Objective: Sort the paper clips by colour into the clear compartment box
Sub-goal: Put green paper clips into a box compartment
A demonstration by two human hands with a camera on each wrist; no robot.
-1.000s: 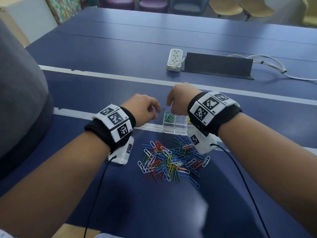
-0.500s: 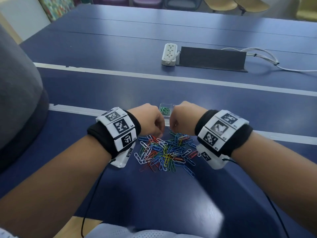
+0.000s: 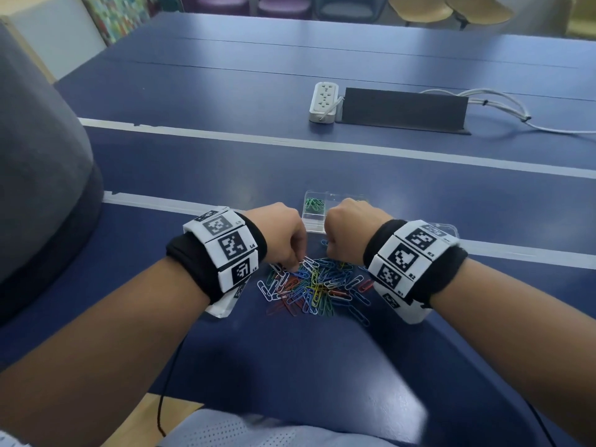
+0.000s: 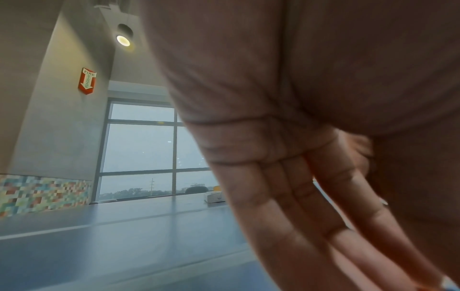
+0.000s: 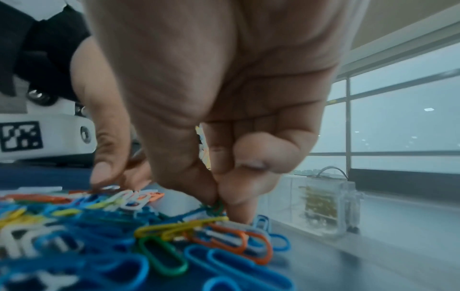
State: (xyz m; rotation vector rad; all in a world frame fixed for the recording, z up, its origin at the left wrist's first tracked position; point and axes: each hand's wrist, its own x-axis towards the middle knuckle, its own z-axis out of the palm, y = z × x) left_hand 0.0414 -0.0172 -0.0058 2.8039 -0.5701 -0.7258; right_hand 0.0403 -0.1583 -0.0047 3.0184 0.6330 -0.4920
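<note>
A loose pile of mixed-colour paper clips (image 3: 312, 285) lies on the blue table (image 3: 322, 366) between my wrists. Just beyond it stands the clear compartment box (image 3: 314, 221), with green clips (image 3: 313, 204) in its far left compartment. My right hand (image 3: 332, 254) is down at the pile's far edge; in the right wrist view its thumb and forefinger pinch a green clip (image 5: 217, 206). My left hand (image 3: 294, 264) reaches into the pile's far left side with fairly straight fingers (image 4: 323, 216), their tips touching white clips (image 5: 129, 198). The box (image 5: 323, 206) shows at the right.
A white power strip (image 3: 324, 101), a black cable cover (image 3: 403, 109) and white cables (image 3: 503, 104) lie further back on the table. A grey padded shape (image 3: 38, 172) stands at the left. White tape lines (image 3: 290, 145) cross the table. Chairs line the far edge.
Both hands came back from above the box down to the pile. The right hand now pinches a green clip, and the left fingertips have dropped onto the clips.
</note>
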